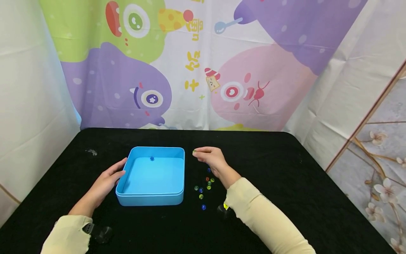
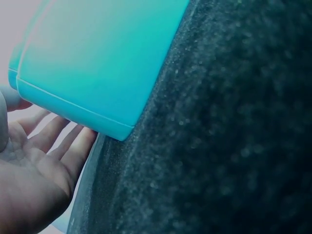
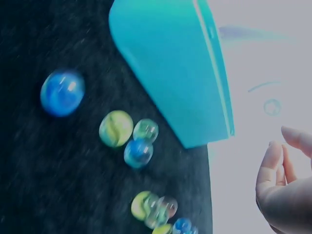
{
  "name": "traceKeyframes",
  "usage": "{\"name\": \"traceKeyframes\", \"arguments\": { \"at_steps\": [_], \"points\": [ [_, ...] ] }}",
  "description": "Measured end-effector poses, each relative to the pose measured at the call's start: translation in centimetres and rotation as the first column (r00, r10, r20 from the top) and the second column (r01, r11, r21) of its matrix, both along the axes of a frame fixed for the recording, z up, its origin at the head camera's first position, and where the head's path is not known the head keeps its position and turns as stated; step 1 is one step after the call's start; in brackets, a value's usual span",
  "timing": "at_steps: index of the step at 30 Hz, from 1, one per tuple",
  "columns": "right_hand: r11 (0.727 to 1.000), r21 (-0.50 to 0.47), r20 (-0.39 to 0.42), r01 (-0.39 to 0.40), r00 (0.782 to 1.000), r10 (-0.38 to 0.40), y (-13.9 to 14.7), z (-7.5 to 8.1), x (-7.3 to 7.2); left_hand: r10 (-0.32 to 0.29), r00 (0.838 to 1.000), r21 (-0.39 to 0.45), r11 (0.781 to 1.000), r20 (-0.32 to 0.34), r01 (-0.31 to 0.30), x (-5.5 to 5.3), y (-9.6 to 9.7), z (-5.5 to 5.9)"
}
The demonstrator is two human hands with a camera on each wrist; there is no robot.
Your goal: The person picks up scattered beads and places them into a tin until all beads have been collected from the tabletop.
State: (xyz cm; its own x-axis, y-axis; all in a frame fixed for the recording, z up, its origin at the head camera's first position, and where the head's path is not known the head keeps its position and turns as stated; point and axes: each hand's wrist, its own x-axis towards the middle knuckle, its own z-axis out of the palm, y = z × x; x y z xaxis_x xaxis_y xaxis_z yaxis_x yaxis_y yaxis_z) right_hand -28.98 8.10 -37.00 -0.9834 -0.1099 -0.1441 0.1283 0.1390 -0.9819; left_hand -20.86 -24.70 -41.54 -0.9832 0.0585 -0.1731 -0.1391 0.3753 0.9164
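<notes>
A light blue square box [image 1: 150,199] stands on the black-covered table, a blue marble [image 1: 152,158] lying inside by its far wall. My left hand [image 1: 106,180] touches the box's left wall from outside. In the left wrist view its fingers [image 2: 48,136] reach out fairly straight along the box. Past the box's right side, my right hand [image 1: 213,160] pinches a small yellow-green marble [image 1: 194,151] between thumb and fingertips, raised above the table. Several loose marbles lie below that hand, among them a blue marble [image 3: 62,92] and a yellow-green marble [image 3: 116,128].
Black cloth covers the table [image 1: 269,158]. A patterned curtain [image 1: 190,70] hangs behind it. One dark round object [image 1: 104,234] is near the left sleeve, and another dark object [image 1: 223,211] with a yellow spot is by the right sleeve. A small pale mark [image 1: 91,152] shows at back left.
</notes>
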Motion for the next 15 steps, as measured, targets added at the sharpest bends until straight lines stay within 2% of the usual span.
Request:
{"name": "traceKeyframes", "arguments": {
  "at_steps": [10, 15],
  "points": [
    [0.999, -0.025, -0.021, -0.047, 0.999, 0.047, -3.5, 0.9, -0.2, -0.008, 1.0, 0.019, 1.0, -0.012, 0.008, 0.2, -0.1, 0.1],
    [0.998, -0.048, -0.017, -0.047, 0.999, 0.046, -5.4, 1.5, -0.1, -0.016, 1.0, 0.03, 0.999, -0.018, 0.016, 0.2, -0.1, 0.0]
  ]
}}
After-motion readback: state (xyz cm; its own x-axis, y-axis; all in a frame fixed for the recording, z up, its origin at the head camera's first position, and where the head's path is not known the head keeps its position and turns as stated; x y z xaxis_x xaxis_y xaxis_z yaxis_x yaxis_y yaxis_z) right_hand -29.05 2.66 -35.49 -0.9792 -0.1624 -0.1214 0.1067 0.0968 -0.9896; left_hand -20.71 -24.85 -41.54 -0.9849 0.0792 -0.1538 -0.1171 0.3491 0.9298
